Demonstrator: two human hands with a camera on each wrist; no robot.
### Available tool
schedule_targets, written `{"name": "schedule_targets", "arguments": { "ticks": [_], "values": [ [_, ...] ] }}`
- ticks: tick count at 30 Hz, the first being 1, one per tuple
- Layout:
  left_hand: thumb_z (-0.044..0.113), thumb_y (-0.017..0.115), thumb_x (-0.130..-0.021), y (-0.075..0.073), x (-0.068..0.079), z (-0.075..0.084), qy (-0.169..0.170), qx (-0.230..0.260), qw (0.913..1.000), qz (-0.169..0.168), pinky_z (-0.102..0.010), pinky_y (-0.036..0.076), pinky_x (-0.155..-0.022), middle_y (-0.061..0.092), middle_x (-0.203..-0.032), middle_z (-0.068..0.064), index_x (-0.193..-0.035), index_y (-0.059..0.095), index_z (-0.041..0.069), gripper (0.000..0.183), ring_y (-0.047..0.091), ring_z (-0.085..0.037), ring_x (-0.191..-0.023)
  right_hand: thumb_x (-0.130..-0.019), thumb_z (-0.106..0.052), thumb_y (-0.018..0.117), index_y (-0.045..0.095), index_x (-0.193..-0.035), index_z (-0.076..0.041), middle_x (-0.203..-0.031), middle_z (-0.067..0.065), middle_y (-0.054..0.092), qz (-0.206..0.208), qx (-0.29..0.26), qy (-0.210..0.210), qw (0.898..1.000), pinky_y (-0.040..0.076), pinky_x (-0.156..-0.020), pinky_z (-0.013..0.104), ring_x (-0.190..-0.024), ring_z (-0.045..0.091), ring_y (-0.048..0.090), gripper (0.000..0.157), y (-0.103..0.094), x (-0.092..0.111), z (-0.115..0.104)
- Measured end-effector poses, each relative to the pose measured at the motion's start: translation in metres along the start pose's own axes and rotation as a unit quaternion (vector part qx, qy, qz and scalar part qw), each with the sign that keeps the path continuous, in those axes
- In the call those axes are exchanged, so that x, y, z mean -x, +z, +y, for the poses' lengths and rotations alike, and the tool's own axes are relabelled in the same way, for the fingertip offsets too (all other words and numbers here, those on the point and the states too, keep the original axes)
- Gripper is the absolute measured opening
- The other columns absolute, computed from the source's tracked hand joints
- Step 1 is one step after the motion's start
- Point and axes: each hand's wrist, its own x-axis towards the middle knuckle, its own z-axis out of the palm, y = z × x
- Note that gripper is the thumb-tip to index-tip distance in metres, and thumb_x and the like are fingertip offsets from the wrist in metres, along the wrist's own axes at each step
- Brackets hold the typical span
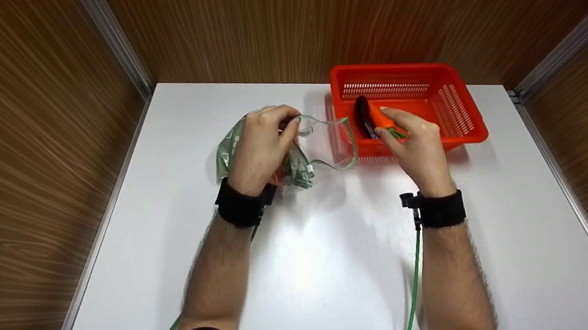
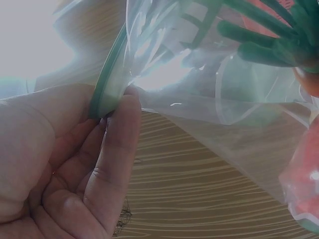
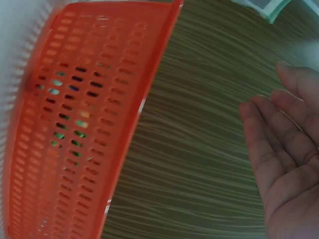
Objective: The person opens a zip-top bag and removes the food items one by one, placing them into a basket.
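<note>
In the head view, my left hand [image 1: 260,149] pinches the green-edged rim of a clear plastic zip bag [image 1: 330,140], whose mouth gapes toward the right. Through the film in the left wrist view show green stalks [image 2: 269,42] on an orange thing and a reddish item [image 2: 304,174], kind unclear. My right hand [image 1: 418,141] hovers over the near rim of a red plastic basket [image 1: 394,69], fingers apart and holding nothing. Inside the basket lie a dark purple eggplant [image 1: 363,112] and an orange carrot [image 1: 379,118] with a green top, near the right fingertips.
Wood-grain panels [image 1: 267,30] wall in the white table [image 1: 305,275] at the back and both sides. The basket stands at the table's back right, close to the rear panel. Green cables [image 1: 413,284] run from both wrist straps.
</note>
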Motion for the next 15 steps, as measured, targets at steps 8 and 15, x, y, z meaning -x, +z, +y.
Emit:
{"name": "schedule_targets", "arguments": {
  "ticks": [8, 15],
  "values": [
    [0.01, 0.075, -0.114, 0.0, 0.0, -0.001, 0.004, -0.003, 1.0, -0.003, -0.042, 0.069, -0.1, 0.09, -0.117, -0.014, -0.12, 0.089, 0.002, 0.017, 0.086, -0.027, -0.107, -0.107, -0.009, 0.087, 0.08, -0.149, -0.004, -0.147, 0.018, 0.083, -0.019, -0.014, -0.044, 0.999, 0.066, -0.114, 0.054, -0.133, 0.038, 0.083, 0.042, 0.005, 0.003, -0.016],
    [0.01, 0.075, -0.115, 0.0, 0.0, 0.0, 0.004, 0.0, 1.0, -0.005, -0.043, 0.068, -0.101, 0.09, -0.117, -0.014, -0.121, 0.089, 0.0, 0.018, 0.086, -0.028, -0.108, -0.106, -0.007, 0.087, 0.083, -0.143, -0.002, -0.141, 0.018, 0.086, -0.032, -0.021, -0.088, 0.995, 0.067, -0.112, 0.051, -0.128, 0.035, 0.085, 0.037, 0.014, 0.006, -0.028]
  ]
}}
